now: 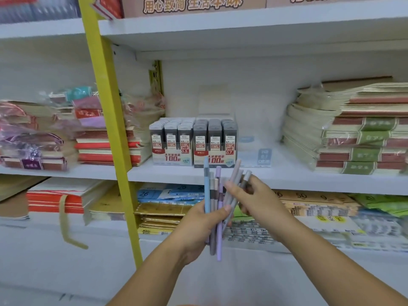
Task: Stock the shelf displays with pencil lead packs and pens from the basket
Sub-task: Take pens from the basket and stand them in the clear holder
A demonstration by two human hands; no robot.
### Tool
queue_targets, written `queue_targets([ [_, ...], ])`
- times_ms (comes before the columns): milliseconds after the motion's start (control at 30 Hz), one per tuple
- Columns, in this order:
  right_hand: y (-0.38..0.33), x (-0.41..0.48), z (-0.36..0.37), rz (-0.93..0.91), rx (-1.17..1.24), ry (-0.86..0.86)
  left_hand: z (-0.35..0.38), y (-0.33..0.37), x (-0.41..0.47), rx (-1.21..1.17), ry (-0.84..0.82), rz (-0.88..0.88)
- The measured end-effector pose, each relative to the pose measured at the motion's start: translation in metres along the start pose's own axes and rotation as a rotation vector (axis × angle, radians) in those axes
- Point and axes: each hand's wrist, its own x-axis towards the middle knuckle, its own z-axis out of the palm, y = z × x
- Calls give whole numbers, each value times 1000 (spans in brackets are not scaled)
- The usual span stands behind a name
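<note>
My left hand (199, 226) grips a bunch of several pastel pens (215, 202), blue, lilac and grey, held upright in front of the middle shelf (176, 173). My right hand (254, 197) pinches a few grey pens (237, 180) at the right of that bunch, tilted to the right. Behind them on the shelf stand two display boxes full of pencil lead packs, the 0.5 box (171, 142) on the left and the 0.7 box (215, 142) beside it. A clear display box (254, 149) sits to their right; it looks empty. The basket is out of view.
Stacks of notebooks (357, 133) fill the shelf's right side, and wrapped notebook stacks (66, 133) lie at the left. A yellow upright post (110, 120) crosses the shelving on the left. The lower shelf holds paper packs (172, 195) and envelopes.
</note>
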Motion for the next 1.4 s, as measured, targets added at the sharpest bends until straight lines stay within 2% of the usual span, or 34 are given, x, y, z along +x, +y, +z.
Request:
queue_targets([
  [100, -7, -1, -13, 32, 203, 25, 3, 7, 3, 43, 41, 58],
  [200, -22, 8, -31, -15, 177, 16, 9, 20, 12, 37, 80, 130],
  [400, -86, 77, -105, -373, 124, 311, 14, 72, 53, 23, 258, 265],
  [467, -98, 107, -118, -446, 63, 328, 10, 89, 68, 35, 286, 284],
  [633, -79, 176, -111, -410, -335, 228, 3, 113, 89, 6, 302, 326],
  [900, -44, 225, -99, -400, -552, 103, -5, 130, 107, -6, 355, 343],
  [1000, -40, 229, -98, -407, -602, 43, -7, 130, 107, 23, 364, 320],
  [1167, -39, 235, -96, -465, -660, 63, -9, 129, 106, 25, 379, 298],
  [1400, -33, 239, -106, -370, -515, -23, -6, 134, 108, 80, 377, 291],
])
